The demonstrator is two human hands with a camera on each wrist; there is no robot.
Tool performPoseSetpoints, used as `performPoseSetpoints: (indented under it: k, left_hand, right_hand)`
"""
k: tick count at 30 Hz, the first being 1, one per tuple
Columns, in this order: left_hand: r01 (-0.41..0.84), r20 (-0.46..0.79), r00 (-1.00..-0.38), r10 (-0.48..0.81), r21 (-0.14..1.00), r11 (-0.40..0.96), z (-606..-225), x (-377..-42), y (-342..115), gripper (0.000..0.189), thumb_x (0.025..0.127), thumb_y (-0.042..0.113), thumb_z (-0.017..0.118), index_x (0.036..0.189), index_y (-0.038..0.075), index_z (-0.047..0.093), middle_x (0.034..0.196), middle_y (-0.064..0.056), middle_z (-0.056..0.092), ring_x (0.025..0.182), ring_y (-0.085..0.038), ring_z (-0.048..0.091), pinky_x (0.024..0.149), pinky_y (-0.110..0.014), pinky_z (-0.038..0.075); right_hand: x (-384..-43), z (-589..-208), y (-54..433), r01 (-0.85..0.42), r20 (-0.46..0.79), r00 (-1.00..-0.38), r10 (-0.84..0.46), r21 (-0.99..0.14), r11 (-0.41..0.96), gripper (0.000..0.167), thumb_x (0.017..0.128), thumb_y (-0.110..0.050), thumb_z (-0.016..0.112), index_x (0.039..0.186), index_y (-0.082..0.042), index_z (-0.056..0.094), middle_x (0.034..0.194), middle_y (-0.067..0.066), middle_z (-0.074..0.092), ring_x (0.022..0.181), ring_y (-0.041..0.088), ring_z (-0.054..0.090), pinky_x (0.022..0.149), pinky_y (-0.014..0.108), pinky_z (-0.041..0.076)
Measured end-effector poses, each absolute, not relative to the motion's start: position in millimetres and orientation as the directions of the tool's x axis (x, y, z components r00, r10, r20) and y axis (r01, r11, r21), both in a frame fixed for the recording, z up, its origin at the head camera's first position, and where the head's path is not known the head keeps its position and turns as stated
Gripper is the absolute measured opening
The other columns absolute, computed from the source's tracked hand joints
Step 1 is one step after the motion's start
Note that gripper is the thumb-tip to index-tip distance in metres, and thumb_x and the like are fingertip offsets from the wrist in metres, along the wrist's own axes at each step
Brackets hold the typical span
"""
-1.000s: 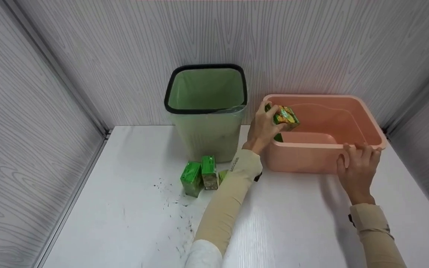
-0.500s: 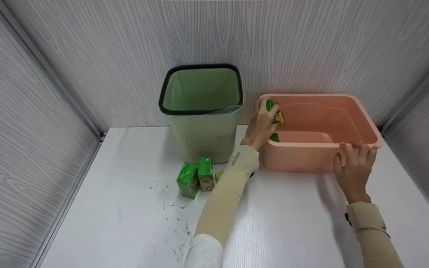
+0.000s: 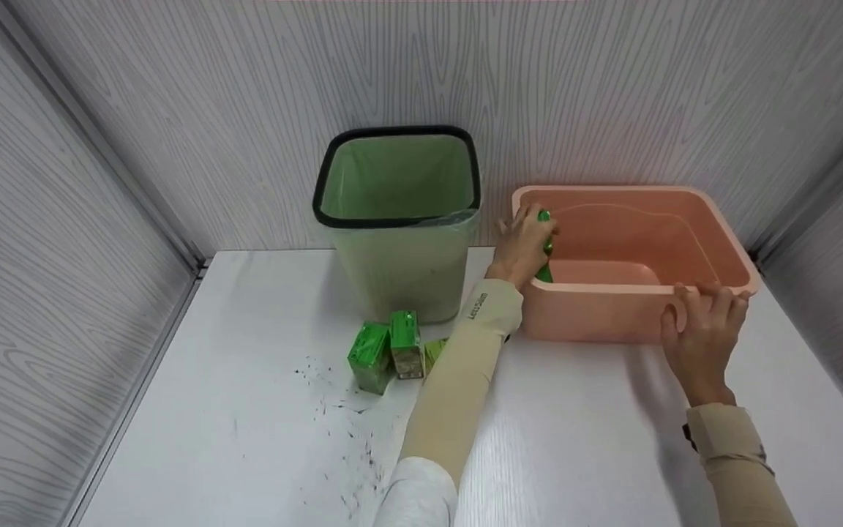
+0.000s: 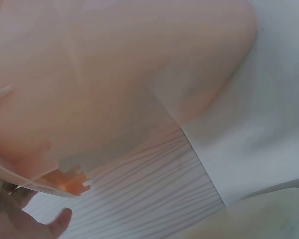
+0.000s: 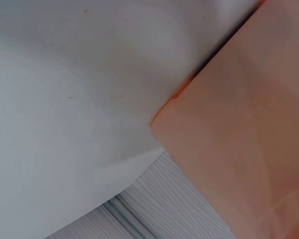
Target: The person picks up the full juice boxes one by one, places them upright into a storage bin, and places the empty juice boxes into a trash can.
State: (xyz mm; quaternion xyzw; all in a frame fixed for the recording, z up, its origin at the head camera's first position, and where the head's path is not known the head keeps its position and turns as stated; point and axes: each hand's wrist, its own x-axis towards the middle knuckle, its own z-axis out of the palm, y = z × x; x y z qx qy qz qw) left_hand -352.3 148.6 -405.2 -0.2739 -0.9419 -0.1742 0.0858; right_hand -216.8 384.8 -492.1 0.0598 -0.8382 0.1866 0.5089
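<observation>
My left hand (image 3: 526,245) reaches over the left rim of a pink plastic bin (image 3: 612,315). Its fingers curl at a small green drink carton (image 3: 546,233), mostly hidden behind them. Below, another bit of green (image 3: 544,273) shows inside the bin's near left corner. In the left wrist view, the same hand (image 4: 27,219) appears at the lower left by the rim. At the bin's front right, my right hand (image 3: 703,340) grips the rim, fingers hooked over it and thumb against the outer wall. The right wrist view shows the bin's wall (image 5: 249,114) without the hand.
A pale green waste bin (image 3: 410,271) with a black rim stands left of the pink bin. In front of it are two green drink cartons (image 3: 372,355) (image 3: 407,344) and a yellow-green one (image 3: 432,351) partly behind my left sleeve. Dark specks mark the white table (image 3: 246,424).
My left hand has lowered the drink carton deeper into the pink bin's left end, and its printed face has turned out of sight. My right hand stays on the rim.
</observation>
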Motion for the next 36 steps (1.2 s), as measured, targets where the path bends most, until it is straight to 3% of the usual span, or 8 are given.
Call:
performPoseSetpoints:
  k: [4, 13, 26, 32, 36]
  left_hand:
    - [0.492, 0.165, -0.871, 0.463, 0.303, 0.816, -405, -351, 152, 0.031, 0.097, 0.011, 0.07, 0.125, 0.022, 0.073, 0.137, 0.001, 0.058, 0.13, -0.017, 0.051, 0.111, -0.067, 0.027]
    - [0.459, 0.069, -0.887, 0.456, 0.219, 0.861, -400, -350, 151, 0.019, 0.101, 0.019, 0.066, 0.111, 0.026, 0.079, 0.117, 0.008, 0.071, 0.13, -0.015, 0.049, 0.113, -0.069, 0.017]
    - [0.455, -0.087, -0.882, 0.463, 0.095, 0.885, -397, -348, 141, 0.026, 0.102, 0.022, 0.062, 0.124, 0.03, 0.075, 0.134, 0.011, 0.064, 0.148, -0.018, 0.025, 0.118, -0.061, 0.009]
    - [0.462, -0.07, -0.882, 0.467, 0.078, 0.884, -397, -349, 140, 0.019, 0.102, 0.022, 0.06, 0.106, 0.02, 0.079, 0.126, 0.007, 0.07, 0.15, -0.018, 0.024, 0.118, -0.061, 0.011]
    - [0.455, 0.01, -0.888, 0.459, 0.156, 0.877, -401, -352, 140, 0.019, 0.102, 0.021, 0.061, 0.109, 0.02, 0.079, 0.12, 0.007, 0.072, 0.143, -0.016, 0.036, 0.117, -0.061, 0.016]
  right_hand:
    - [-214, -493, 384, -0.294, 0.881, -0.463, 0.099, -0.258, 0.92, 0.02, 0.092, -0.005, 0.059, 0.108, 0.006, 0.065, 0.107, 0.035, 0.053, 0.097, 0.054, 0.041, 0.114, 0.069, 0.012]
    - [-214, -492, 382, -0.283, 0.875, -0.474, 0.096, -0.255, 0.925, 0.02, 0.093, -0.004, 0.06, 0.109, 0.006, 0.065, 0.109, 0.034, 0.052, 0.1, 0.054, 0.041, 0.113, 0.07, 0.012]
    - [-217, -494, 375, -0.319, 0.875, -0.476, 0.091, -0.268, 0.909, 0.021, 0.091, -0.003, 0.062, 0.109, 0.006, 0.067, 0.111, 0.034, 0.055, 0.102, 0.054, 0.043, 0.113, 0.07, 0.011]
    - [-220, -493, 375, -0.345, 0.884, -0.458, 0.095, -0.275, 0.897, 0.021, 0.089, -0.003, 0.064, 0.109, 0.005, 0.069, 0.111, 0.033, 0.056, 0.102, 0.053, 0.043, 0.114, 0.07, 0.009]
    - [-221, -492, 376, -0.33, 0.875, -0.475, 0.089, -0.271, 0.904, 0.022, 0.091, -0.003, 0.063, 0.11, 0.007, 0.068, 0.112, 0.034, 0.055, 0.102, 0.054, 0.043, 0.113, 0.071, 0.011]
